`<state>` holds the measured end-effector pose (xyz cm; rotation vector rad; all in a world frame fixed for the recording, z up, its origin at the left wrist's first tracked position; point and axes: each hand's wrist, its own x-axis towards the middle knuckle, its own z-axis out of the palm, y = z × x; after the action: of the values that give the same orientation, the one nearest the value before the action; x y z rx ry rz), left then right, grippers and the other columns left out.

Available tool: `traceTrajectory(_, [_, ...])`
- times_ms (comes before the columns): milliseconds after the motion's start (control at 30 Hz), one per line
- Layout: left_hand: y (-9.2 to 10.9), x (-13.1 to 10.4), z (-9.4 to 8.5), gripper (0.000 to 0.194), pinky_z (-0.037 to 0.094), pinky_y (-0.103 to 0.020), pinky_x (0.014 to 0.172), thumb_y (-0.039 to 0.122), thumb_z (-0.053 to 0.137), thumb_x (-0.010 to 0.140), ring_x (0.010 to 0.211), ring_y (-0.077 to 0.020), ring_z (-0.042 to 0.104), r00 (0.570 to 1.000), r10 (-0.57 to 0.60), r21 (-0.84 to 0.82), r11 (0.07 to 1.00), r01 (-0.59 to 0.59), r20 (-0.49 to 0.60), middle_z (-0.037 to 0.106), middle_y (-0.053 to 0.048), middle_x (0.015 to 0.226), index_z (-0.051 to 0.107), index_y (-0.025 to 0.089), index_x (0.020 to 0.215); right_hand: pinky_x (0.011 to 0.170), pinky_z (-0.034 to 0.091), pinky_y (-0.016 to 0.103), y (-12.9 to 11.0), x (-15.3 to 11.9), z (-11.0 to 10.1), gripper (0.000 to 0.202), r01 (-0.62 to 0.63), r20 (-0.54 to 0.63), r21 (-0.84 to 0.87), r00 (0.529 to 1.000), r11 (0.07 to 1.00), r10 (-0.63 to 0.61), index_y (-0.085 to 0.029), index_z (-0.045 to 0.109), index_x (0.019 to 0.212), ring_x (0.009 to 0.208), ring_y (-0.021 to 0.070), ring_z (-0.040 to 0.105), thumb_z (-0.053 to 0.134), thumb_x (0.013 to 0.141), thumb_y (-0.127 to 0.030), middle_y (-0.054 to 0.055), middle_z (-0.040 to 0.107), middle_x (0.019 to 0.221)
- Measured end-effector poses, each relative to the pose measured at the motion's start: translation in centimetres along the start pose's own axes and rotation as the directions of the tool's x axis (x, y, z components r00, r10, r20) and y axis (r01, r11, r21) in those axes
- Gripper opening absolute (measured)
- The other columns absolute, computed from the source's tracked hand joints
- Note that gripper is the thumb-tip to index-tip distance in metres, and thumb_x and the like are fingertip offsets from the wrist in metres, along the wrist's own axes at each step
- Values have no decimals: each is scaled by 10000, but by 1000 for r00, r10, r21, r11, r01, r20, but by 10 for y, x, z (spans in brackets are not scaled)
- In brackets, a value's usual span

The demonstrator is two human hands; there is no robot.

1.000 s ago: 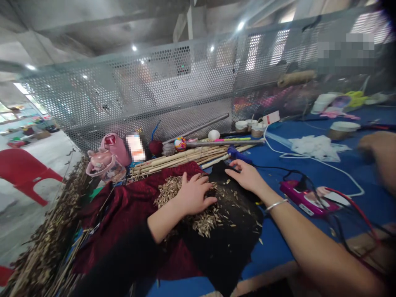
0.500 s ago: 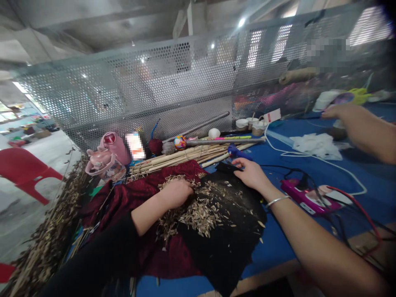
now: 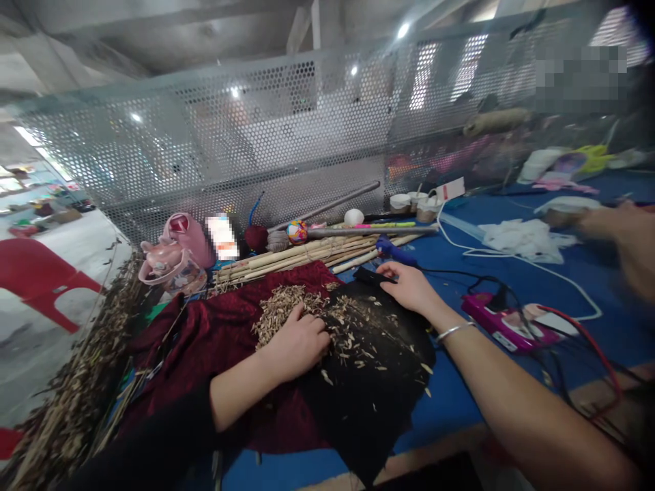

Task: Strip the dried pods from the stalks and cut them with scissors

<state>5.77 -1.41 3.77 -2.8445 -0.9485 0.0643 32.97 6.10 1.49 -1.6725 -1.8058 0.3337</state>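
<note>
Dry brown seed husks lie heaped on a dark red velvet cloth and scattered over a black cloth that overlaps it. My left hand rests palm down at the heap's near edge, where the two cloths meet. Its thumb stands apart and its fingers are slightly bent over the husks; what is under the palm is hidden. My right hand, with a silver bangle on the wrist, pinches the folded upper edge of the black cloth between thumb and fingers.
Behind the cloths lie wooden sticks, yarn balls and a blue glue gun. A magenta power strip with cables sits at right. Another person's blurred hand is at far right. Dried stalks line the left edge; a perforated metal screen stands behind.
My left hand has moved toward me and slightly right, drawing back over the husks and baring the heap. My right hand stays on the cloth edge. The other person's hand has lowered.
</note>
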Motion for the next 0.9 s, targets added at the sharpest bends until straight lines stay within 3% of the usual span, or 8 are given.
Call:
traceTrajectory(133, [-18, -8, -11, 98, 228, -477, 1035, 235, 530, 797, 918, -211, 526, 983, -182, 16, 983, 181, 22, 584, -58, 890, 599, 178, 836, 658, 424, 246, 0, -1, 0, 222, -4, 8, 0, 1000, 1000, 4, -196, 606, 860, 694, 156, 574, 554, 644, -184, 12, 631, 761])
traceTrajectory(233, [-9, -5, -18, 269, 232, -508, 1023, 325, 558, 779, 1051, -250, 477, 963, -262, -71, 963, 258, -56, 567, -83, 1077, 573, 194, 1013, 591, 411, 239, 0, -2, 2, 235, -14, 21, -9, 1000, 1000, 14, -194, 609, 869, 620, 145, 558, 572, 637, -197, 11, 633, 745])
traceTrajectory(333, [11, 5, -16, 398, 179, -553, 1038, 466, 525, 793, 1150, -264, 411, 989, -100, -159, 984, 82, -110, 522, -68, 1193, 519, 246, 1125, 585, 407, 231, 1, -1, 2, 230, -7, 20, -18, 1000, 1000, 7, -203, 611, 860, 612, 140, 554, 572, 633, -188, 3, 633, 731])
traceTrajectory(400, [20, 12, -9, 324, 159, -562, 1045, 465, 500, 816, 1086, -239, 462, 997, 17, -161, 986, -29, -80, 565, -51, 1095, 556, 245, 1047, 587, 408, 225, 1, -1, 2, 229, -1, 15, -23, 1000, 1000, 1, -206, 609, 862, 606, 134, 548, 555, 641, -178, -2, 632, 728])
traceTrajectory(467, [22, 17, -1, 213, 157, -546, 1057, 386, 490, 842, 967, -203, 520, 998, 41, -120, 992, -46, -42, 590, -36, 948, 591, 217, 920, 585, 410, 225, 2, 0, 1, 237, -5, 3, -27, 1000, 1000, 5, -203, 609, 875, 591, 128, 541, 542, 649, -176, -1, 632, 731])
traceTrajectory(567, [12, 15, 5, 176, 161, -527, 1063, 277, 461, 858, 853, -184, 544, 999, -35, -27, 999, 34, -22, 582, -37, 824, 603, 186, 811, 607, 421, 231, 4, 0, -2, 256, -21, -31, -31, 999, 999, 20, -199, 615, 888, 613, 134, 550, 542, 644, -175, 5, 635, 748])
traceTrajectory(700, [-3, 2, -3, 175, 185, -540, 1039, 201, 459, 826, 832, -210, 551, 977, -211, 48, 976, 213, -44, 594, -67, 804, 617, 162, 764, 653, 430, 242, 4, 1, -4, 256, -39, -69, -25, 997, 999, 37, -200, 631, 863, 677, 152, 570, 540, 628, -157, 12, 636, 747])
traceTrajectory(900, [2, 5, -12, 175, 245, -521, 1012, 224, 444, 830, 947, -217, 543, 948, -310, -89, 948, 304, -65, 616, -55, 939, 598, 198, 908, 656, 438, 253, 1, 0, -4, 259, -47, -88, 11, 995, 999, 47, -189, 629, 873, 671, 156, 574, 533, 635, -163, 21, 641, 748])
